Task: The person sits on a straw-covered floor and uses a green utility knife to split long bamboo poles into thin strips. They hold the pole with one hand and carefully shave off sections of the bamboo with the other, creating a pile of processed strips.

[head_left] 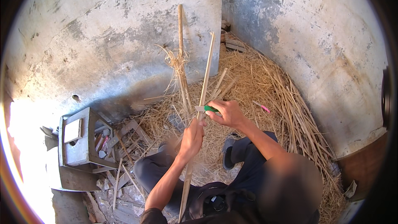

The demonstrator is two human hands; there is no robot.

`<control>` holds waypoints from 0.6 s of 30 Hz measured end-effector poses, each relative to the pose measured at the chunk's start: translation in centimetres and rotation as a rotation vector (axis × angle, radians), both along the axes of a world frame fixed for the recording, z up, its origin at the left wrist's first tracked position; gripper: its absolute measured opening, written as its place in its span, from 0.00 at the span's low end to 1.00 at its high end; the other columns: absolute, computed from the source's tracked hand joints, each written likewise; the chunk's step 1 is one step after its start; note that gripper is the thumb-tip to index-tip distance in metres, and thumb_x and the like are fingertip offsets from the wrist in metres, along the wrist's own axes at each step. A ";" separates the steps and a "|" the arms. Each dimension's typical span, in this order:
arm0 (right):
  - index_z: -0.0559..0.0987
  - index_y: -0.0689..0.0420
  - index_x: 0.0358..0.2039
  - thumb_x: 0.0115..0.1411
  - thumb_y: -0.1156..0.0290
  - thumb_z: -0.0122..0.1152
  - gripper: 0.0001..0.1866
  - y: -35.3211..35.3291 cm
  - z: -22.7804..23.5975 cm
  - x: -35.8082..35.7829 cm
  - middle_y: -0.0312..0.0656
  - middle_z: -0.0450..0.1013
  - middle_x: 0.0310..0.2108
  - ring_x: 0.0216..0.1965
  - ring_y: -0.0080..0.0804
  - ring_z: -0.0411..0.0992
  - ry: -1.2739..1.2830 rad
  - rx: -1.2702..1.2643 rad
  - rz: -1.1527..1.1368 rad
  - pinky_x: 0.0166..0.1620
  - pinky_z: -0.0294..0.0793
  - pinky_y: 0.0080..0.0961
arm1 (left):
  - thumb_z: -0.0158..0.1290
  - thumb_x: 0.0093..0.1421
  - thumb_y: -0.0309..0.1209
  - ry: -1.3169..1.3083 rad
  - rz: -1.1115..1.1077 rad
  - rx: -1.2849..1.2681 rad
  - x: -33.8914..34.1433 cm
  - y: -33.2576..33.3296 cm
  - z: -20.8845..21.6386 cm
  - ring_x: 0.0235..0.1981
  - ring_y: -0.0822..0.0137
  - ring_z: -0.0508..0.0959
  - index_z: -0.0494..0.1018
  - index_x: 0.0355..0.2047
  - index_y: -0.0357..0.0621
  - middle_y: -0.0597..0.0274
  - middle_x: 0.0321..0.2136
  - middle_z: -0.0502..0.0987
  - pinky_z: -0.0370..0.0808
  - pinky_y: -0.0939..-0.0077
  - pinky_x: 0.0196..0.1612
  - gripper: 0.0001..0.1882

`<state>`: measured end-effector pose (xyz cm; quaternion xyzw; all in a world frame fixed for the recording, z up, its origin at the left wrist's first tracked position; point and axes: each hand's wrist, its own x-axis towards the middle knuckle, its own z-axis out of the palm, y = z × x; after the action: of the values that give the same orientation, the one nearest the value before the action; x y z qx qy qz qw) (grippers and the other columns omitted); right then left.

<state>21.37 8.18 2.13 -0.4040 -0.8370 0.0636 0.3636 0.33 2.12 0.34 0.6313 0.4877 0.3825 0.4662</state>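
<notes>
Long pale strip (206, 76), slightly tilted; green-handled knife (207, 108), flat blade lying across strip.

Stained, peeling walls (298, 49), straw-strewn floor (248, 85), grey wooden stool (78, 153), glaring light (33, 170) at left

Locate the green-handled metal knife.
In the head view, just right of centre, the green-handled metal knife sits in the person's right-hand grip, its blade lying across the long, pale, flat strip.
</notes>
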 end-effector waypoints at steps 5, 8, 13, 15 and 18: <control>0.84 0.54 0.41 0.66 0.54 0.62 0.16 0.1 -0.1 0.2 0.39 0.83 0.32 0.24 0.39 0.81 -0.008 0.006 -0.008 0.28 0.80 0.33 | 0.39 0.78 0.36 0.059 0.009 0.030 0.1 -0.2 0.6 0.20 0.71 0.72 0.72 0.42 0.36 0.62 0.19 0.71 0.70 0.68 0.26 0.17; 0.84 0.54 0.41 0.66 0.54 0.61 0.16 0.1 -0.1 0.3 0.39 0.83 0.32 0.25 0.39 0.81 -0.009 -0.007 -0.014 0.28 0.80 0.34 | 0.39 0.78 0.37 0.107 0.025 0.078 0.1 -0.3 0.5 0.20 0.65 0.75 0.72 0.41 0.36 0.58 0.18 0.72 0.71 0.64 0.27 0.17; 0.84 0.53 0.41 0.66 0.52 0.61 0.17 0.1 -0.1 0.5 0.39 0.83 0.33 0.26 0.40 0.81 -0.026 -0.004 -0.036 0.29 0.80 0.35 | 0.40 0.77 0.36 0.158 0.019 0.145 0.0 -0.4 0.4 0.21 0.54 0.77 0.72 0.41 0.36 0.52 0.19 0.74 0.72 0.58 0.29 0.16; 0.84 0.53 0.42 0.67 0.51 0.60 0.18 0.2 -0.1 0.6 0.39 0.84 0.33 0.27 0.38 0.82 -0.043 0.005 -0.038 0.29 0.80 0.34 | 0.42 0.76 0.32 0.129 0.023 0.184 0.0 -0.3 0.3 0.21 0.42 0.77 0.70 0.40 0.36 0.42 0.18 0.73 0.71 0.51 0.26 0.11; 0.84 0.52 0.42 0.67 0.51 0.60 0.18 0.4 -0.3 0.9 0.38 0.84 0.33 0.26 0.38 0.82 -0.064 -0.013 -0.034 0.29 0.80 0.34 | 0.44 0.75 0.29 0.122 0.029 0.220 0.1 -0.2 0.0 0.22 0.34 0.77 0.68 0.39 0.37 0.36 0.18 0.72 0.69 0.46 0.25 0.09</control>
<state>22.25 8.62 1.85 -0.4225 -0.8408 0.0499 0.3348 0.42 1.87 0.34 0.6936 0.4792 0.4014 0.3578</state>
